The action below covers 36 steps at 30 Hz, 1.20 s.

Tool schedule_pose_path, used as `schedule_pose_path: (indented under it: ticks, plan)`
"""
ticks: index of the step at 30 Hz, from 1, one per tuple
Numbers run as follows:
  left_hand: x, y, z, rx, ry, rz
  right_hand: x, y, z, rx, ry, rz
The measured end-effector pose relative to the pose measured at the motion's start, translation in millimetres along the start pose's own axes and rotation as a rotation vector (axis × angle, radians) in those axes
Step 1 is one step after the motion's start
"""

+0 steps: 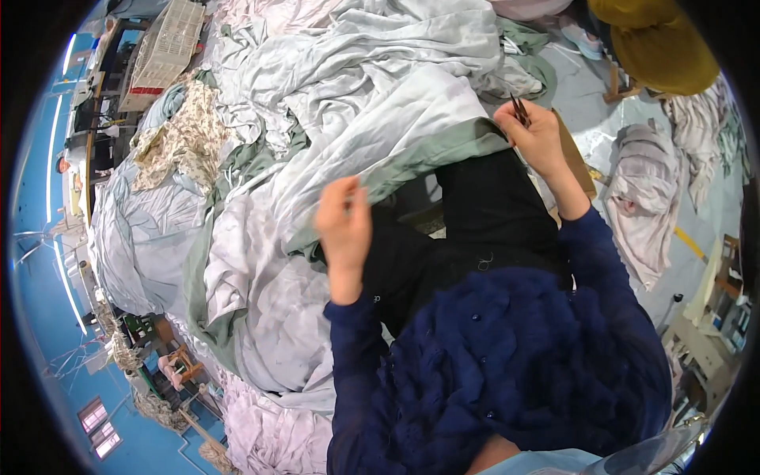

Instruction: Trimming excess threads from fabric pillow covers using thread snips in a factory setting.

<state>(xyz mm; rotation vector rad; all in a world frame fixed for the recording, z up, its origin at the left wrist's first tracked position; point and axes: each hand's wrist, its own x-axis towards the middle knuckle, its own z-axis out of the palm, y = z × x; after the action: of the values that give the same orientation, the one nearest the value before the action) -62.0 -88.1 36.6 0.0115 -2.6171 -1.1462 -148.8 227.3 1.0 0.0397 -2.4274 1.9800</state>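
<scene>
Right hand, raised on the far side of the lap, is gripping dark pointed snips, whose tips are sticking up above the fingers. Its thumb side is meeting the end of a green border; whether the fingertips are also pinching the fabric, I cannot tell. Left hand is hovering in a blur by the near stretch of that border, its fingers curling; I cannot tell whether it is holding anything.

Pale cloth carrying the border is lying in front of the person, its green edge running slantwise between the two hands and partly covering the black trousers. Beyond it, a large heap of whitish fabric is spreading in loose folds. Leaf-patterned cloth is resting at the heap's left, near a pale crate. Pinkish fabric is bunching at the lower left. Over on the right, a greyish-pink bundle is lying apart, and a mustard-coloured rounded thing is filling the upper corner.
</scene>
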Motion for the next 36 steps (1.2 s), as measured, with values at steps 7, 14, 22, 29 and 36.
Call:
schedule_pose_path:
  ticks: [7,14,22,29,36]
  plan:
    - [35,25,76,-0.095,-0.238,-0.050,-20,-23,45,-0.309,-0.095,-0.228]
    - [40,9,92,-0.124,-0.229,-0.069,-20,-10,69,-0.713,-0.106,-0.383]
    - [34,6,90,-0.289,-0.075,-0.075,-23,-13,-2,0.163,0.095,0.104]
    - [29,17,85,-0.245,-0.077,-0.044,-44,80,-132,0.022,0.477,0.183]
    - [35,23,93,-0.197,-0.187,-0.002,-91,198,-208,-1.245,0.363,0.330]
